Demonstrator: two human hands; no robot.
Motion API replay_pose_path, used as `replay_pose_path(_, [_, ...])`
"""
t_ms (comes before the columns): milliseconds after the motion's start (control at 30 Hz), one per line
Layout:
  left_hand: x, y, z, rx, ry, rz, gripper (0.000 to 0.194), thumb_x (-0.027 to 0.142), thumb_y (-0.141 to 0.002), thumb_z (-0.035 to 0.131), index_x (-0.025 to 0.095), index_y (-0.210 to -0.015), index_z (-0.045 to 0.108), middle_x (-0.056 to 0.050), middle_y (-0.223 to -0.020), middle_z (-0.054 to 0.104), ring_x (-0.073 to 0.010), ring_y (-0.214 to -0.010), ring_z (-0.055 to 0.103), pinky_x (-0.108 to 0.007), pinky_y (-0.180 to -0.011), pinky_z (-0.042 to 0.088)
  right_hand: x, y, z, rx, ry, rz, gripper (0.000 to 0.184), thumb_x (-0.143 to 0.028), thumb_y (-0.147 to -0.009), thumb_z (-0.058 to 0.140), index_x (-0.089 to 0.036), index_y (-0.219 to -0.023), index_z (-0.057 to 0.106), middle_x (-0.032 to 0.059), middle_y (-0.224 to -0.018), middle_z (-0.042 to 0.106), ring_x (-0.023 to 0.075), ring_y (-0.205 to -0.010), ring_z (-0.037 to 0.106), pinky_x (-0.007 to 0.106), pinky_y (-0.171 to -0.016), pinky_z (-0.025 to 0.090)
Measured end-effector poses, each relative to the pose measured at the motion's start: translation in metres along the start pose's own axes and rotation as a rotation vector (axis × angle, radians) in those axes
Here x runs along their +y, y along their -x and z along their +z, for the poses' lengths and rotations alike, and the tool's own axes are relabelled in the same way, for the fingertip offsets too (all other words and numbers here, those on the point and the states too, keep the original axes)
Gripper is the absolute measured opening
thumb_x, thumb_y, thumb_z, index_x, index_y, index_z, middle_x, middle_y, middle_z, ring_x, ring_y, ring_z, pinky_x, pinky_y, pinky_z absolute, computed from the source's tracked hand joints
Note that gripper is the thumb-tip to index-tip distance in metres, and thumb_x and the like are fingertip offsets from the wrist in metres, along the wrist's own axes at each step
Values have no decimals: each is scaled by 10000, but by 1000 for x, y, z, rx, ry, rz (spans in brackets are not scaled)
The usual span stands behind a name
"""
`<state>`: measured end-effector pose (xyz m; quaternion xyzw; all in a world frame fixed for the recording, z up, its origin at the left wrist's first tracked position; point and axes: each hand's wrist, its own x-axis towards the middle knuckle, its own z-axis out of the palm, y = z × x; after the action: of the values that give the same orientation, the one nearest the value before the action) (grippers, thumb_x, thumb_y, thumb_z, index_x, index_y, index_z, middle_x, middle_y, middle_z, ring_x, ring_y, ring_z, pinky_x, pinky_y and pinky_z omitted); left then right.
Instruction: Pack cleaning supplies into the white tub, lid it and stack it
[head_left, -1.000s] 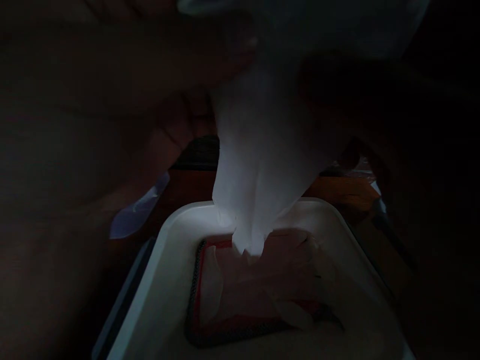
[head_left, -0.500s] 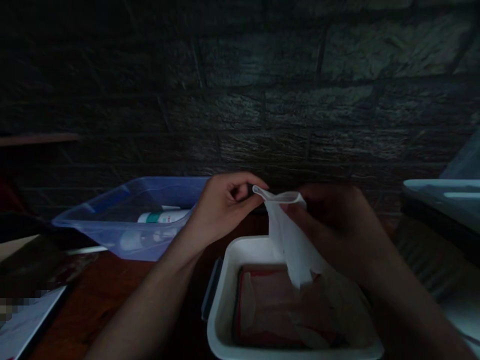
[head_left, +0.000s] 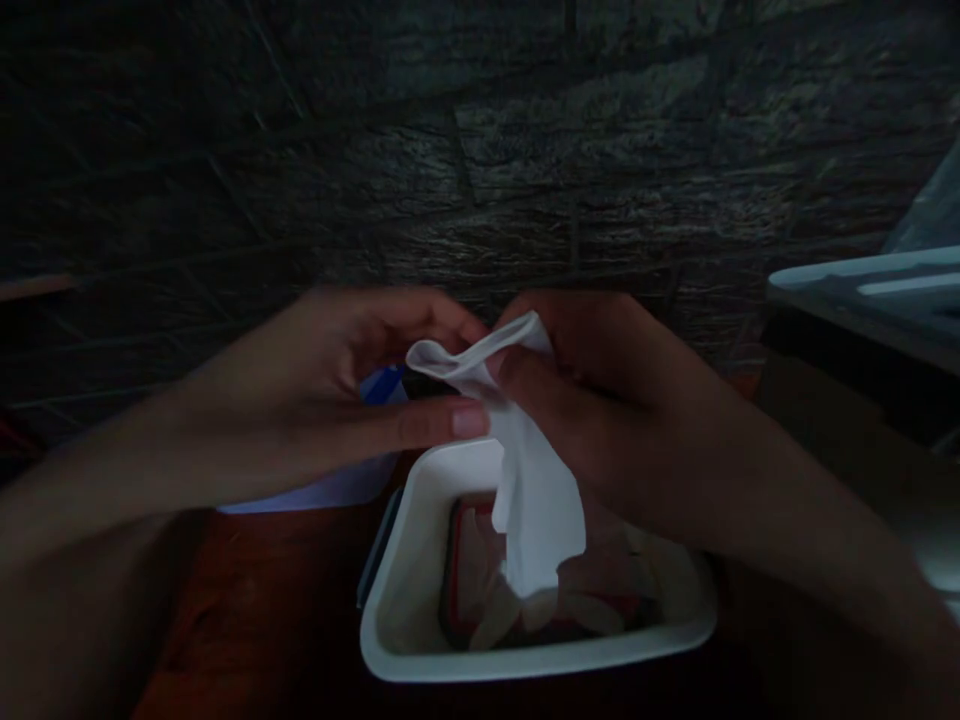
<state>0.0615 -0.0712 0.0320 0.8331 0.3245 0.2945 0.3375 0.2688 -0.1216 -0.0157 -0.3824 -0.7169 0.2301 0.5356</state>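
A thin white disposable glove [head_left: 536,500] hangs by its cuff, its finger ends dangling over a white plastic tub [head_left: 390,600]. My right hand [head_left: 600,400] is closed on the cuff, thumb on the near side and fingers behind. My left hand [head_left: 360,390] is beside the cuff with thumb and fingers apart; its thumb tip lies against or just next to the glove, and the fingertips reach behind the cuff. Inside the tub, pale glove-like pieces [head_left: 499,615] lie over something with a red and dark border.
A translucent blue bin [head_left: 330,490] sits behind my left forearm, mostly covered by it. At the right stands a container with a pale lid [head_left: 862,270]. The wooden tabletop [head_left: 217,610] meets a dark brick wall [head_left: 510,150].
My left hand has let go of the cuff edge and its fingers have spread. The glove and both hands appear further left. My view has tilted, and the blue bin is now mostly hidden.
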Motion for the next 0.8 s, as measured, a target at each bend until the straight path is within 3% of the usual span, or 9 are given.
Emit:
replay_pose_path(67, [4, -2, 6, -76, -40, 9, 117, 274, -839, 799, 171, -890, 781, -7, -735, 710, -138, -644, 653, -180, -531, 472, 4, -1, 2, 6, 7, -4, 185, -267, -965, 590, -194, -828, 690, -9, -711, 636, 107, -609, 557, 201, -525, 337])
replay_pose_path(167, [10, -6, 7, -20, -155, 28, 259, 347, -901, 731, 166, -717, 723, 19, -582, 595, -95, -509, 541, -160, -443, 359, 11, -6, 4, 11, -14, 4, 162, -265, -957, 590, -200, -836, 676, -2, -693, 636, 123, -600, 559, 211, -509, 343])
replay_pose_path(267, [19, -9, -2, 41, -158, 10, 286, 403, -891, 729, 159, -741, 726, 12, -584, 585, -96, -480, 509, -170, -427, 322, 14, -9, 3, -37, -92, 53, 188, -373, -901, 699, -211, -995, 700, 14, -799, 706, 152, -636, 613, 216, -498, 378])
replay_pose_path(367, [33, -11, -15, 104, -134, 50, 288, 412, -916, 698, 158, -781, 717, 10, -612, 588, -97, -501, 505, -167, -443, 338, 14, -8, -2, -179, -182, 88, 384, -436, -813, 801, -213, -1115, 721, 33, -970, 755, 205, -782, 688, 236, -566, 468])
replay_pose_path(500, [57, -13, -29, 149, -138, 144, 318, 421, -951, 647, 164, -767, 682, 15, -622, 572, -97, -522, 498, -171, -464, 348, 17, -2, -8, -445, -248, 210, 273, -398, -815, 797, -151, -932, 789, 21, -833, 757, 197, -711, 669, 250, -591, 479])
replay_pose_path(600, [71, -16, -39, 214, -173, 188, 319, 410, -949, 637, 164, -751, 681, 22, -601, 552, -92, -500, 468, -182, -448, 309, 23, 9, -11, -482, -380, 297, 353, -405, -796, 811, -129, -1016, 798, 30, -881, 775, 194, -722, 673, 252, -620, 491])
replay_pose_path(700, [70, -21, -48, 301, -158, 177, 313, 389, -922, 658, 159, -710, 669, 23, -587, 550, -93, -498, 465, -189, -448, 298, 28, 26, -11, -416, -480, 344, 375, -402, -821, 795, -118, -1066, 789, 50, -925, 783, 180, -739, 684, 249, -659, 509])
replay_pose_path(800, [49, -23, -51, 366, 41, 85, 269, 371, -887, 684, 155, -727, 671, 16, -617, 597, -100, -533, 517, -189, -483, 360, 30, 42, -12, -190, -607, 408, 368, -381, -832, 796, -136, -1105, 768, 71, -968, 785, 183, -766, 705, 263, -689, 540])
